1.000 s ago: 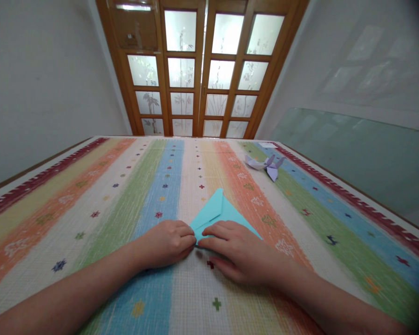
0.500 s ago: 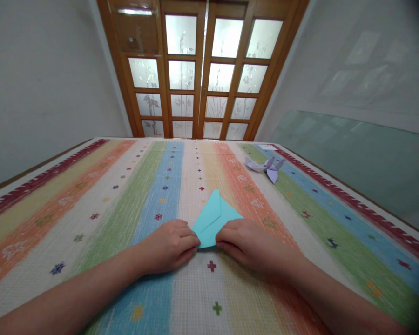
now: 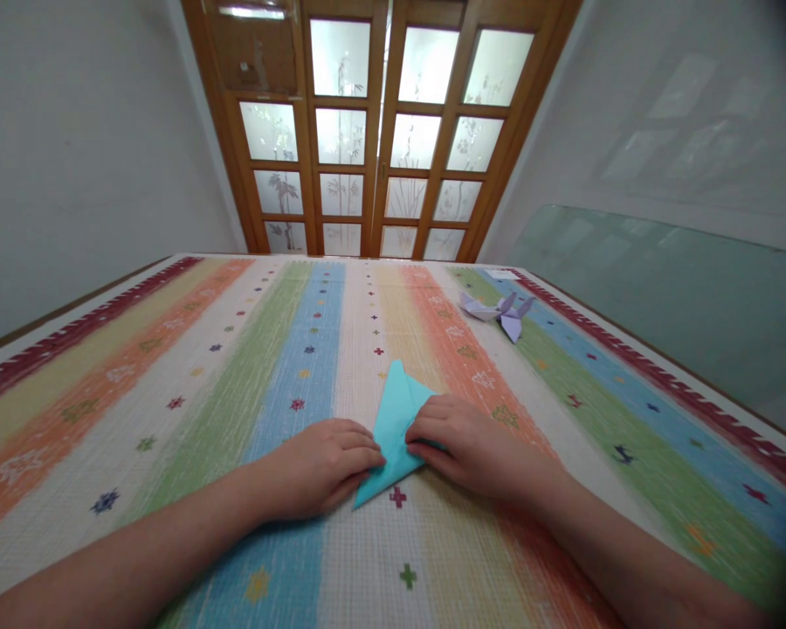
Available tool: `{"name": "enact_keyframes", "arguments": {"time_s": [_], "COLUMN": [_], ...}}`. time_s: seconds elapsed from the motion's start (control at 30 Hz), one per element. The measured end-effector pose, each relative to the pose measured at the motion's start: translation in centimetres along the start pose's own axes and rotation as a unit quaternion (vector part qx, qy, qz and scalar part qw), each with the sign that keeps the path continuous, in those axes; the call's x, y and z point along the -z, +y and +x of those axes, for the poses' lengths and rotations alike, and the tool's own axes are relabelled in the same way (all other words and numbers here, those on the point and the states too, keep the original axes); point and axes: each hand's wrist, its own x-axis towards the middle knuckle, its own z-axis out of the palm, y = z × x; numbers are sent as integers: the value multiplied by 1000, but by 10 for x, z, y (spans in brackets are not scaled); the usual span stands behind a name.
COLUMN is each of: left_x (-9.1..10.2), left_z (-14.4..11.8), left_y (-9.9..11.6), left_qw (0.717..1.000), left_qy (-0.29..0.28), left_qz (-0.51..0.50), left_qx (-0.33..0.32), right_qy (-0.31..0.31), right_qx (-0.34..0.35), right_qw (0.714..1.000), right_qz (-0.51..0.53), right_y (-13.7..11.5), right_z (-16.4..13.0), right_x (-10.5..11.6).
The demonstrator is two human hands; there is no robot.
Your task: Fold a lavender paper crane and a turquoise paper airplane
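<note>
— Starting at the lower left of the frame, what is the left hand doing?

— It lies knuckles up on the striped table mat, fingers curled and bunched, their tips pressed on the left edge of the turquoise folded paper. Whether the thumb is under the sheet I cannot tell.

— And the paper itself?

— Just below the middle of the frame, flat between the two hands. It is a narrow kite shape; its long axis runs from a near tip at lower centre, just right of the left hand's fingers, up and slightly rightward to a far point aimed at the wooden glass-paned doors at top centre.

— The right hand?

— Right of centre, fingers close together and bent, pinning the paper's right edge. Both hands touch it, so neither is clearly nearer.

— What is hidden?

— The right hand covers the right corner, and any layers beneath it cannot be made out. A lilac folded paper figure sits well apart toward the upper right; its exact form is too small to read.
</note>
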Motion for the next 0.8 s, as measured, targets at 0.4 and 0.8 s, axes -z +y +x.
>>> {"name": "enact_keyframes", "arguments": {"time_s": [0.4,0.8], "left_x": [-4,1], "left_z": [-2,-4], "left_y": [-4,0], "left_qw": [999,997], "left_qy": [-14,-15], "left_qz": [20,-13], "left_qx": [-30,-73], "right_qy": [16,20], "right_qx": [13,-14], "right_qw": [1000,1000], "right_qz": [-14,-16], "right_y": [6,7], "right_z": [13,16], "right_x": [-20,-23]}}
